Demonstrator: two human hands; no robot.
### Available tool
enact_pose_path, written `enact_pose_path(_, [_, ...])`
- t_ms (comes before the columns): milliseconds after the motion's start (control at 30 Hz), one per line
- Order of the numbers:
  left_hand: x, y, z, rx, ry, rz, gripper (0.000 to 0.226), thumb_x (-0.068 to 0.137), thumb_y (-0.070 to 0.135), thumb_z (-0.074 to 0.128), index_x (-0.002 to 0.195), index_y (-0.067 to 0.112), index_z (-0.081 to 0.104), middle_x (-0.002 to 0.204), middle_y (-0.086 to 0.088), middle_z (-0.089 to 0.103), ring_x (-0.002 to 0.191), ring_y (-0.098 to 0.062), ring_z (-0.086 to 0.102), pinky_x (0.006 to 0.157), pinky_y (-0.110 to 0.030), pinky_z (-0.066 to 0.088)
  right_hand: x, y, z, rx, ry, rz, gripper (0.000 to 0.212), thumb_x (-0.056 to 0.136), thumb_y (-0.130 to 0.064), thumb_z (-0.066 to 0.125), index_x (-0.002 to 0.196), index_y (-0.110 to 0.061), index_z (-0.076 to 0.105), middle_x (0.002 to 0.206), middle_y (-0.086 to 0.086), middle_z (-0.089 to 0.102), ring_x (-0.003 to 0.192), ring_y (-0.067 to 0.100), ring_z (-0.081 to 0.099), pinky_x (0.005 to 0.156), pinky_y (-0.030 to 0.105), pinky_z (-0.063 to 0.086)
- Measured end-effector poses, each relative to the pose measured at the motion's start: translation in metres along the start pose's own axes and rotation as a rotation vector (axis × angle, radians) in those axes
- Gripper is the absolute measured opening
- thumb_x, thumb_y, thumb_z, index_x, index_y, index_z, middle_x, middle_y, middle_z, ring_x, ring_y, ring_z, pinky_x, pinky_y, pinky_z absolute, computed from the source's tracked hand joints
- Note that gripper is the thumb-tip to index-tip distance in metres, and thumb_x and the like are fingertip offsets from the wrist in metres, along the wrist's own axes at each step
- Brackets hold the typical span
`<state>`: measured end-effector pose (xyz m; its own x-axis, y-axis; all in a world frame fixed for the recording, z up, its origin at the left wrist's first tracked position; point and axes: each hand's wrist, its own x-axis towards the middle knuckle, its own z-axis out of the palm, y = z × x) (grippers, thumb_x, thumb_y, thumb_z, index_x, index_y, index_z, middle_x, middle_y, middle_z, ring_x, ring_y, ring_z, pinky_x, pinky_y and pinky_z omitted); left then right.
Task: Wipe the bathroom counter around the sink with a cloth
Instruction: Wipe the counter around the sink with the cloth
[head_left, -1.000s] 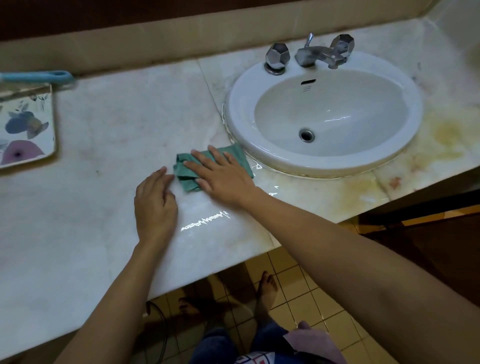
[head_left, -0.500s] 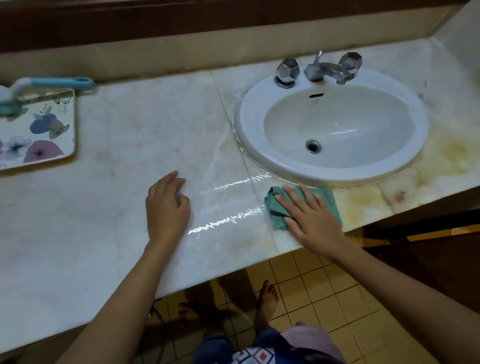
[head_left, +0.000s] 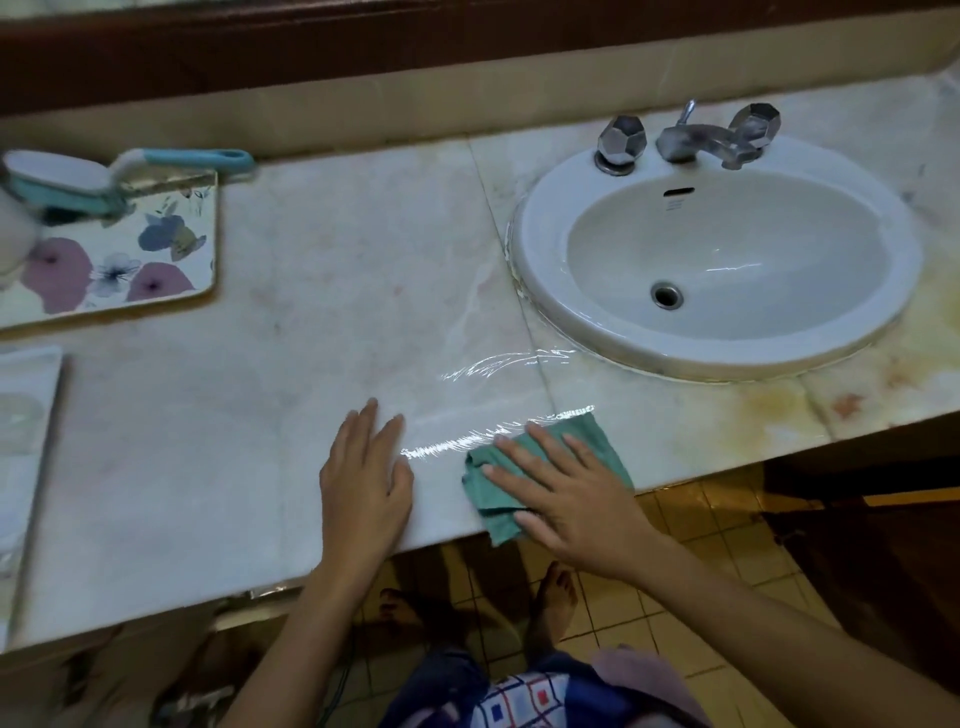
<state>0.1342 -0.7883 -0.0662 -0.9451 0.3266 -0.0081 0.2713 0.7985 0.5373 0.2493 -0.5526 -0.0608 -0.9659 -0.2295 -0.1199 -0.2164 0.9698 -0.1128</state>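
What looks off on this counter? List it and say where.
Yellow-orange staining marks the counter in front of and right of the sink. The green cloth under the right hand hangs partly over the counter's front edge. A brush rests tilted on the rim of the floral tray.

Home bathroom, marble counter (head_left: 322, 291), oval sink (head_left: 545, 249), chrome taps (head_left: 621, 143)

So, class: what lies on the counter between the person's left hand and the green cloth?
In the head view, only bare marble counter with a shiny wet streak separates the left hand from the green cloth.
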Motion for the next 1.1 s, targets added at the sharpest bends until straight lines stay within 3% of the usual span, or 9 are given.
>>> enact_pose_path(167, [-0.007, 0.001, 0.004, 0.005, 0.027, -0.034, 0.054, 0.085, 0.039, 0.037, 0.134, 0.027, 0.056, 0.155, 0.006, 0.035, 0.144, -0.016, 0.026, 0.104, -0.041, 0.031, 0.008, 0.057, -0.011, 0.048, -0.033, 0.286, 0.057, 0.097, -0.053, 0.018, 0.151, -0.040, 0.010, 0.161, -0.009, 0.008, 0.148, 0.022, 0.002, 0.116, 0.052, 0.018])
enact_pose_path(300, [-0.007, 0.001, 0.004, 0.025, 0.024, -0.021, 0.052, 0.085, 0.038, 0.040, 0.133, 0.028, 0.056, 0.154, 0.007, 0.036, 0.144, -0.016, 0.027, 0.104, -0.043, 0.032, 0.067, 0.021, -0.012, 0.130, -0.008, 0.502, 0.062, 0.092, -0.055, 0.011, 0.152, -0.040, 0.004, 0.161, -0.010, -0.001, 0.148, 0.026, -0.005, 0.117, 0.048, 0.002])
enact_pose_path(467, [-0.006, 0.002, 0.005, 0.052, 0.020, -0.029, 0.051, 0.086, 0.036, 0.043, 0.135, 0.027, 0.054, 0.155, 0.007, 0.035, 0.144, -0.016, 0.026, 0.106, -0.044, 0.031, 0.056, -0.025, -0.006, 0.125, 0.016, 0.224, 0.057, 0.095, -0.050, 0.028, 0.150, -0.039, 0.020, 0.161, -0.009, 0.013, 0.148, 0.026, 0.006, 0.116, 0.047, 0.010])
enact_pose_path(567, [-0.007, 0.001, 0.004, 0.039, 0.034, -0.024, 0.052, 0.085, 0.040, 0.040, 0.133, 0.027, 0.055, 0.154, 0.006, 0.036, 0.144, -0.017, 0.027, 0.105, -0.045, 0.032, 0.001, 0.004, 0.002, 0.083, 0.019, 0.156, 0.054, 0.099, -0.050, 0.023, 0.151, -0.041, 0.011, 0.161, -0.013, 0.004, 0.149, 0.020, -0.001, 0.117, 0.046, 0.007])
enact_pose_path(733, [-0.007, 0.005, 0.004, 0.062, 0.032, -0.038, 0.054, 0.083, 0.042, 0.037, 0.132, 0.028, 0.055, 0.154, 0.007, 0.036, 0.144, -0.018, 0.028, 0.104, -0.046, 0.033, -0.073, 0.091, 0.002, 0.167, 0.062, 0.625, 0.054, 0.098, -0.050, 0.013, 0.151, -0.040, 0.009, 0.161, -0.013, 0.001, 0.148, 0.017, -0.005, 0.114, 0.057, 0.018])
enact_pose_path(867, [-0.007, 0.008, 0.005, 0.077, 0.024, -0.052, 0.054, 0.083, 0.040, 0.038, 0.133, 0.028, 0.055, 0.154, 0.007, 0.036, 0.144, -0.017, 0.027, 0.105, -0.047, 0.032, -0.066, 0.088, 0.000, 0.147, 0.095, 0.762, 0.058, 0.096, -0.052, 0.007, 0.152, -0.035, 0.008, 0.161, -0.008, 0.002, 0.147, 0.025, -0.006, 0.116, 0.056, 0.013])
enact_pose_path(1000, [-0.004, 0.016, 0.006, 0.025, 0.046, -0.125, 0.055, 0.079, 0.036, 0.043, 0.130, 0.022, 0.058, 0.153, 0.003, 0.039, 0.143, -0.021, 0.028, 0.106, -0.049, 0.029, -0.026, 0.046, -0.001, 0.166, 0.064, 0.632, 0.057, 0.099, -0.047, 0.012, 0.153, -0.033, 0.002, 0.161, -0.005, -0.008, 0.146, 0.028, -0.016, 0.117, 0.050, 0.001])
enact_pose_path(1100, [0.003, 0.036, 0.010, -0.051, 0.077, -0.135, 0.052, 0.076, 0.030, 0.045, 0.123, 0.015, 0.062, 0.147, -0.004, 0.046, 0.136, -0.027, 0.036, 0.108, -0.043, 0.029, 0.020, 0.028, -0.004, 0.202, 0.073, 0.442, 0.055, 0.099, -0.044, 0.022, 0.152, -0.030, 0.017, 0.161, -0.002, 0.006, 0.148, 0.030, -0.003, 0.117, 0.051, 0.009])
